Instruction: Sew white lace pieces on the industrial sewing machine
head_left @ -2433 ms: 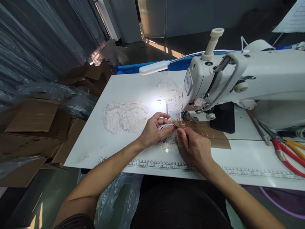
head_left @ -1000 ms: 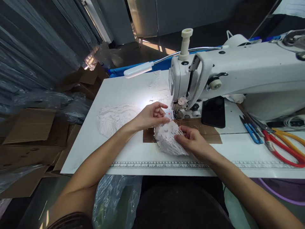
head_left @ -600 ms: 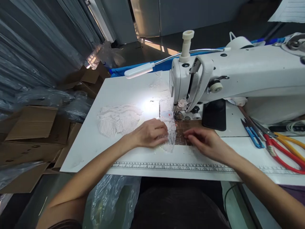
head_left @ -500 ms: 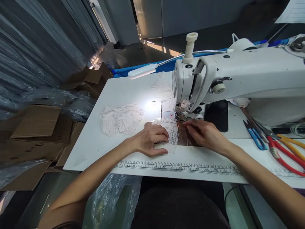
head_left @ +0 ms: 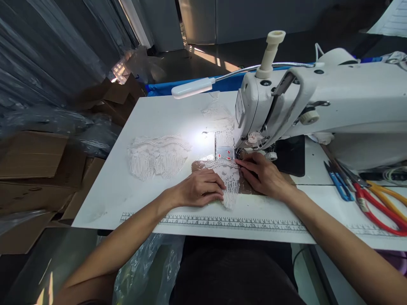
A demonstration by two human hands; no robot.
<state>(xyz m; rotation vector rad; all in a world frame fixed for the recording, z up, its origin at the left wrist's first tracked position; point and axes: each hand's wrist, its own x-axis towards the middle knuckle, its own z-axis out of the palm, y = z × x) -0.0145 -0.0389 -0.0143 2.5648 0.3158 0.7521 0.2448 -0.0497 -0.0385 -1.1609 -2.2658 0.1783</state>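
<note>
While the left hand (head_left: 199,188) lies palm down on the white table (head_left: 159,114), its fingers rest loosely bent and flat on the left part of a lace piece (head_left: 231,182), pressing it down without pinching it. The lace piece lies in front of the sewing machine (head_left: 318,97), partly over a brown patch (head_left: 245,186) on the table top. Its upper edge reaches the metal plate under the needle area.

The right hand (head_left: 263,173) rests on the right side of the lace piece. Its fingers are held close together and point toward the needle area, with the tips on the upper edge of the lace. The thumb is hidden, so it cannot be told whether this hand pinches the lace or only presses it.

A lamp (head_left: 192,88) on a bendable arm lights the table left of the machine head. A pile of lace (head_left: 155,154) lies well to the left of the hands. A printed ruler (head_left: 222,222) runs along the near table edge. Red scissors (head_left: 378,207) and blue snips (head_left: 337,186) lie at the right. Cardboard boxes (head_left: 32,156) stand left of the table.
</note>
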